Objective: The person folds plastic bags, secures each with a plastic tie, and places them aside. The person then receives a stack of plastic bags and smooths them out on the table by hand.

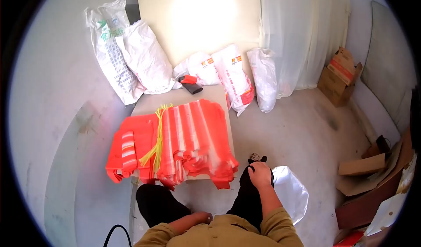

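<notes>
My right hand [259, 175] lies over my right knee, fingers stretched along the dark trouser leg, holding nothing visible. Low in my lap, my left hand [202, 217] rests by the hem of my tan jacket; its fingers are too hidden to read. In front of my knees, a spread pile of orange-red fabric pieces with white stripes [197, 137] covers much of a low table [162, 98]. Across the pile hangs a bundle of yellow strings [158, 137]. To its left lies a small rolled striped piece [129, 151]. Neither hand touches the pile.
White sacks [147, 58] lean at the back left, and more printed sacks [234, 78] stand behind the table. A dark item with a red part [191, 87] lies at the table's far edge. A white plastic bag [291, 192] stands beside my right leg. Cardboard boxes [337, 85] sit right.
</notes>
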{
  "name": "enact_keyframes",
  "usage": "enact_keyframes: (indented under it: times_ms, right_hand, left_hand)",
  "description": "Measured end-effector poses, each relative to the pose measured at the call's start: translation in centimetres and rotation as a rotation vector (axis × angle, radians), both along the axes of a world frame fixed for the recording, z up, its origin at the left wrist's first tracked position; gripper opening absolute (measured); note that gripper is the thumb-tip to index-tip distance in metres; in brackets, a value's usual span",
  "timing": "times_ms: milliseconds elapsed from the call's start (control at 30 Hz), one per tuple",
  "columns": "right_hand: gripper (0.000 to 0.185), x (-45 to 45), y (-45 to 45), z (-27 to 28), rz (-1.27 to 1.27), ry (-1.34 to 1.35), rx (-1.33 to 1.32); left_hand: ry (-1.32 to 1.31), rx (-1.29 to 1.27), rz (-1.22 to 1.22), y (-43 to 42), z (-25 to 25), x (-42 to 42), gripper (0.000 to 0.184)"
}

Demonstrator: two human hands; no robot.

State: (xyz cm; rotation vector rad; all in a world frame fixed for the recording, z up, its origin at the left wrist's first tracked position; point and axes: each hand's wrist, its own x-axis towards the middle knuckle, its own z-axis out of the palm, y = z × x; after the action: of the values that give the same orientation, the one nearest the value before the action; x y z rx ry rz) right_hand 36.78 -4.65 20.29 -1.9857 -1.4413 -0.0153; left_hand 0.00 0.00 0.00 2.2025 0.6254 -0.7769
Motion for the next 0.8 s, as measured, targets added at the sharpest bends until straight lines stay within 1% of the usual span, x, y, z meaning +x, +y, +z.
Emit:
enact_keyframes:
  times_ms: [67,100,167,200,300,333,400,433,467,500,533,600,633,667,767,800]
  right_hand:
    - [0.022,-0.1,0.4,0.3,0.007,-0.022,-0.024]
    - [0.020,0.6,-3.7,0.0,0.005,-0.083,-0.090]
    - [0.016,0.3,-1.9,-0.8,-0.003,-0.104,0.031]
    - [0.017,0.3,-1.1,-0.9,-0.015,-0.078,0.045]
    - [0.018,0.6,-1.6,-1.4,0.005,-0.133,0.118]
    - [0.019,0.5,-1.9,-1.3,0.011,-0.137,0.075]
    - [0.019,-0.5,-2.4,-0.9,-0.072,-0.282,0.084]
    - [0.019,-1.0,-2.4,-0.7,-0.109,-0.355,0.090]
    - [0.021,-0.6,-2.4,-0.8,-0.086,-0.281,0.006]
    - [0.020,-0.6,-2.6,-0.2,-0.075,-0.282,-0.030]
    - [0.019,-1.0,-2.8,0.9,-0.065,-0.291,-0.052]
    - [0.017,-1.5,-3.2,3.1,-0.059,-0.287,-0.088]
    - [0.017,-1.6,-3.3,4.0,-0.067,-0.272,-0.103]
    - [0.023,-1.3,-3.5,4.4,-0.109,-0.193,-0.180]
    - [0.022,0.2,-3.7,2.7,-0.068,-0.122,-0.164]
    - [0.023,0.4,-3.7,1.8,-0.085,-0.098,-0.215]
  left_hand:
    - [0.017,0.061,0.117,0.4,1.7,0.5,0.047]
    - [-0.023,-0.044,0.106,-5.8,-0.7,1.9,0.047]
    - [-0.014,0.003,0.082,-2.4,-2.6,0.8,0.047]
    - [-0.023,0.048,0.059,-0.7,-3.4,0.4,0.048]
    - [-0.099,0.059,0.134,0.2,-4.5,0.5,0.049]
    - [-0.104,0.066,0.135,0.0,-3.9,0.5,0.048]
    - [-0.109,0.077,0.146,0.1,-1.8,0.5,0.047]
    - [-0.100,0.077,0.145,0.1,-1.9,0.5,0.048]
    - [-0.094,0.073,0.145,0.0,-2.1,0.6,0.048]
    - [-0.120,0.060,0.138,0.3,-2.8,0.7,0.048]
    - [-0.146,0.046,0.135,0.3,-2.4,0.6,0.049]
    - [-0.116,0.076,0.108,0.6,-0.8,1.0,0.050]
    - [-0.098,0.073,0.115,0.8,-0.8,1.3,0.051]
    - [-0.078,0.069,0.120,1.0,-0.9,1.5,0.052]
    - [-0.077,0.049,0.188,0.9,-0.2,1.9,0.053]
    - [-0.081,0.040,0.216,0.5,0.2,1.9,0.054]
